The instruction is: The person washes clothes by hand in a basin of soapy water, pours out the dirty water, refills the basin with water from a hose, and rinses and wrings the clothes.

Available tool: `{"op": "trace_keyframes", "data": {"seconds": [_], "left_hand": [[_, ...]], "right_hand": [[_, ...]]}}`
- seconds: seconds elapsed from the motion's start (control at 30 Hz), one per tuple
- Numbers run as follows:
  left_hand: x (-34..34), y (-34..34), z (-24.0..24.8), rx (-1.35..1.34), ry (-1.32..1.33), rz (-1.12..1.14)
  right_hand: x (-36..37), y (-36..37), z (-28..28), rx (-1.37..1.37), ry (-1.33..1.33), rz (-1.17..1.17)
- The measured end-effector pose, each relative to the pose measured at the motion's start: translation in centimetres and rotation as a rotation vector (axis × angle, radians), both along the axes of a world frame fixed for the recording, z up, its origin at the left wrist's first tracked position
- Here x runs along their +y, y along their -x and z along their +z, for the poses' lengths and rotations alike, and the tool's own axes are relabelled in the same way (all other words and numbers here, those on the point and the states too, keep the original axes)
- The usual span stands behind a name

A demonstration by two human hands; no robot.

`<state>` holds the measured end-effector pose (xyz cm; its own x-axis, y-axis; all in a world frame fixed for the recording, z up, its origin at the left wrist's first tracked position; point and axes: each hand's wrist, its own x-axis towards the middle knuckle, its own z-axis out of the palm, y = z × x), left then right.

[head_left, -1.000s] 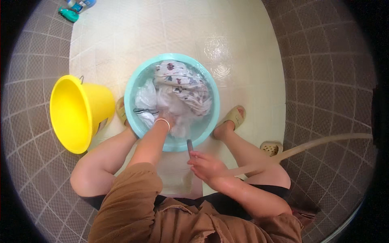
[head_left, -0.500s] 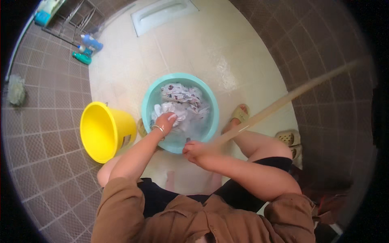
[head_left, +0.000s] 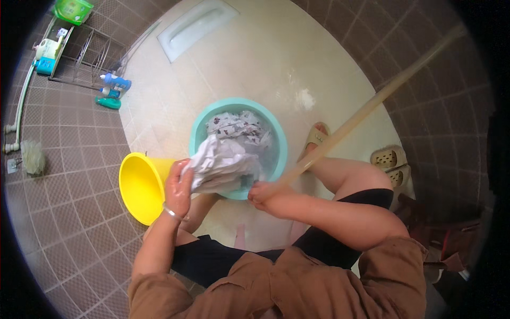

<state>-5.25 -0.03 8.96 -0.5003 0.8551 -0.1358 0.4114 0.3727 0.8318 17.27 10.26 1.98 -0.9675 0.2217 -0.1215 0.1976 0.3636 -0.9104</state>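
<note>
A light-blue round basin stands on the floor between my legs with water and wet laundry in it. My left hand grips a white cloth lifted over the basin's left and near rim, its folds hanging to the right. Behind it in the basin lies a white cloth with small dark prints. My right hand, at the near right rim, is closed around the end of a translucent yellowish hose, which runs up to the far right. The hose's mouth is hard to make out.
A yellow bucket lies tipped at the left, close to my left forearm. A squat toilet is set in the floor at the back. Bottles and a wire rack line the left wall; slippers sit by the right wall.
My left hand has lifted the white cloth up out of the basin, moving left and toward me. My right hand stays near the basin's rim with the hose. The view has shifted slightly.
</note>
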Motion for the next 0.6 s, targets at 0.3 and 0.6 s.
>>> {"op": "trace_keyframes", "data": {"seconds": [0.3,0.6], "left_hand": [[9.7,0.9,-14.3,0.660,0.559,-0.783],[8.4,2.3,-36.8,0.758,0.972,-0.735]], "right_hand": [[1.1,-0.4,-0.4,-0.342,-0.097,0.120],[1.2,0.9,-0.8,-0.359,0.021,0.051]]}}
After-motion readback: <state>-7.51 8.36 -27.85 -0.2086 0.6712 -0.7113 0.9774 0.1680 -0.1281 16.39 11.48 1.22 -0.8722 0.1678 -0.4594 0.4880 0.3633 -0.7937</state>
